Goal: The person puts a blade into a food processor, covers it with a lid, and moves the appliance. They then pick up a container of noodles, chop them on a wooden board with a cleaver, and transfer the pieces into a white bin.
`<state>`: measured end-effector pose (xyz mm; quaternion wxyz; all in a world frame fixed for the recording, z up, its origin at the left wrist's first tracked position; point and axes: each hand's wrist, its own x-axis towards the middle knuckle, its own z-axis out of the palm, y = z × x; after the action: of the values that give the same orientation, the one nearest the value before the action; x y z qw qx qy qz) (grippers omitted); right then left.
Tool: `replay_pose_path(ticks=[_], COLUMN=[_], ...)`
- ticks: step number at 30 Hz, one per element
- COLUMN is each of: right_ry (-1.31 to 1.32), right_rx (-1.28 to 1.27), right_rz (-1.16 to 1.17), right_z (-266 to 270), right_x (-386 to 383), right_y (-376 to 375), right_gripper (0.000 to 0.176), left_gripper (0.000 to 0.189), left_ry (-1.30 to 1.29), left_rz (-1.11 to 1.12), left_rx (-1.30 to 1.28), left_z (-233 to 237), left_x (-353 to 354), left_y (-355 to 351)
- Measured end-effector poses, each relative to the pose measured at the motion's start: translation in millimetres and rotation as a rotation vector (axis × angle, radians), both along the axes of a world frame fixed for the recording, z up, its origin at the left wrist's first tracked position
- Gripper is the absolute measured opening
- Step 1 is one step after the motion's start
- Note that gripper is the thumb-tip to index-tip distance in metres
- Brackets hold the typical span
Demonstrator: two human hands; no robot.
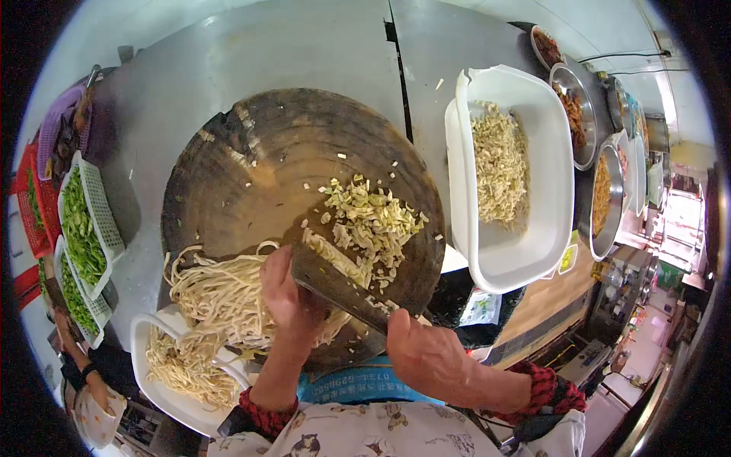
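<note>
Pale strips are pinned on a round wooden block by the left hand, whose fingers are curled down over the bundle. A cleaver is gripped by its handle in the closed right hand, and the blade is set against the bundle's cut end. The work is judged to be roughly midway. A pile of short chopped pieces is heaped on the block just beyond the blade, and a further layer of chopped pieces is seen in the large white tub to the right of the block. What is left is considerable: most of the bundle under the left hand is uncut, and more whole strips are held in a white tray at the block's near left edge. Baskets of green vegetables are lined up along the far left, and metal bowls of other food are ranged on the right. On a blue band below the block a row of printed digits is made out, but it cannot be read with certainty; no brand name is legible anywhere.
</note>
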<state>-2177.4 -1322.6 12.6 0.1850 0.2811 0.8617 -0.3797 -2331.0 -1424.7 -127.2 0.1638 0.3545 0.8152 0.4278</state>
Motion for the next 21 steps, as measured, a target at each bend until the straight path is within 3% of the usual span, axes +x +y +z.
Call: replay_pose_path(ticks=[5,7,9,13,15,17,18,21], right_ry=[-0.16,-0.214,0.112,-0.016,0.041,0.167,0.281,0.228], right_rx=[-0.04,-0.071,0.105,0.111,0.056,0.128,0.188,0.155], right_rz=[0.022,0.02,0.002,-0.008,-0.265,-0.253,-0.265,-0.304], right_z=[-4.4,-15.9,-37.7,-50.3,-63.8,-65.7,-64.6,-19.6], right_x=[-29.1,-47.7,-66.9,-69.7,-62.1,-53.3,-46.8,-37.0], right_y=[14.4,20.9,18.4,24.6,42.5,40.4,35.3,36.3], right_gripper=[0.012,0.013,0.015,0.018,0.021,0.021,0.023,0.023], left_gripper=[0.036,0.032,0.029,0.02,0.021,0.022,0.028,0.041], left_ry=[-0.009,0.296,0.282,0.27,0.276,0.286,0.309,0.321], left_rz=[-0.046,-0.109,-0.116,-0.125,-0.131,-0.114,-0.148,-0.196], left_rx=[-0.048,-0.027,-0.039,-0.138,-0.115,-0.104,-0.125,-0.166], left_z=[8.3,9.2,18.2,22.5,22.1,23.0,26.9,39.2], left_x=[-5.4,-10.0,-13.0,-8.8,-6.7,-7.4,-8.0,-7.1], left_y=[8.7,17.9,21.9,20.9,19.7,17.9,15.0,11.2])
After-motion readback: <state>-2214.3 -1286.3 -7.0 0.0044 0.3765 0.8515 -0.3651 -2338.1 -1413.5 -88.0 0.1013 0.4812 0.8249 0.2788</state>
